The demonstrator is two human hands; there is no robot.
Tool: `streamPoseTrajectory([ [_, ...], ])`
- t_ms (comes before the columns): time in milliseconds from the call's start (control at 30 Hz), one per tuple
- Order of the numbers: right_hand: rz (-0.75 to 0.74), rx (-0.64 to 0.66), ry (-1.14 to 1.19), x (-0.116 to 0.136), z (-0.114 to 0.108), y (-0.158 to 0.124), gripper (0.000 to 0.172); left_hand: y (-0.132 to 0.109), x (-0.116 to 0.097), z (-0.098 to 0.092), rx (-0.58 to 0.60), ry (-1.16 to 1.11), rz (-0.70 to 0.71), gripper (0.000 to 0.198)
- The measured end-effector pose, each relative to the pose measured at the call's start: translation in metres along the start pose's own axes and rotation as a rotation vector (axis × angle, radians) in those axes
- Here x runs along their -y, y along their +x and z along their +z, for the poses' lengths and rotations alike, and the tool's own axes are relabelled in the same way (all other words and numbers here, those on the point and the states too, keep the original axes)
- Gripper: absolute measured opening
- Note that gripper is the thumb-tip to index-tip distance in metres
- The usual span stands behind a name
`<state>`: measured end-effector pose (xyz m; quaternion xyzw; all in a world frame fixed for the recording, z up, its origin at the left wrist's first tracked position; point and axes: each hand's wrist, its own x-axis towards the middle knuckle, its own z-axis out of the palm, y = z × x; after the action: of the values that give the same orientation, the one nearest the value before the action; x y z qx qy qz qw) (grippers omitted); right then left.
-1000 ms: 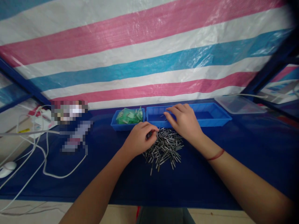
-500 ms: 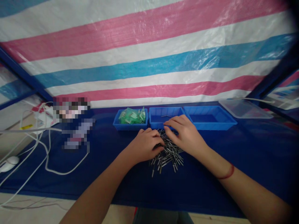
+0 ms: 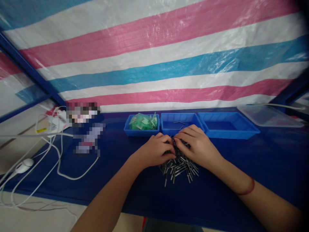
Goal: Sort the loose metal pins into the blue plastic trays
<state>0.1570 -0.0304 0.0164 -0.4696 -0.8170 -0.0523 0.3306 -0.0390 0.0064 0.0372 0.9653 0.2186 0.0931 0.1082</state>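
Both curled — left hand (image 3: 156, 150), right hand (image 3: 198, 148) — fingertips in metal pins (image 3: 179, 165)

A small workshop or piece-work assembly station, makeshift in build. Shown by a bench covered in dark blue cloth (image 3: 241, 167), a loose heap of small metal pins (image 3: 180, 164) on it, and a row of shallow blue sorting trays (image 3: 227, 132) behind, one filled with green packets (image 3: 143, 121). Backed by a pink, white and blue striped tarpaulin (image 3: 154, 64) on a blue frame, with white cables (image 3: 60, 161) trailing at the bench's left end.
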Motion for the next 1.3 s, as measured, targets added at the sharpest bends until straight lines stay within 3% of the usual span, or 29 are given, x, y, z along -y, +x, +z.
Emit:
streamPoseTrajectory([
  [200,0.041,-0.007,0.160,0.012,-0.001,0.000,0.019,0.005,0.000,0.009,-0.087,0.007,-0.096,0.026],
  [367,0.282,0.014,0.278,0.024,-0.004,-0.002,0.018,0.009,-0.002,0.005,-0.256,-0.146,-0.223,0.023],
  [500,0.422,0.134,0.539,0.028,-0.006,0.000,0.026,0.009,-0.007,-0.001,-0.426,-0.314,-0.238,0.016],
  [667,0.572,0.157,0.932,0.026,-0.005,0.003,0.033,0.009,-0.014,-0.004,-0.524,-0.451,-0.262,0.010],
  [833,0.761,0.162,1.304,0.029,-0.011,0.006,0.030,0.011,-0.019,-0.002,-0.562,-0.779,-0.338,0.023],
  [967,0.848,0.147,1.525,0.032,-0.020,0.009,0.023,0.011,-0.017,-0.002,-0.537,-0.981,-0.311,0.025],
  [1300,0.817,0.136,1.475,0.031,-0.019,0.008,0.020,0.011,-0.020,-0.009,-0.571,-0.893,-0.302,0.008],
])
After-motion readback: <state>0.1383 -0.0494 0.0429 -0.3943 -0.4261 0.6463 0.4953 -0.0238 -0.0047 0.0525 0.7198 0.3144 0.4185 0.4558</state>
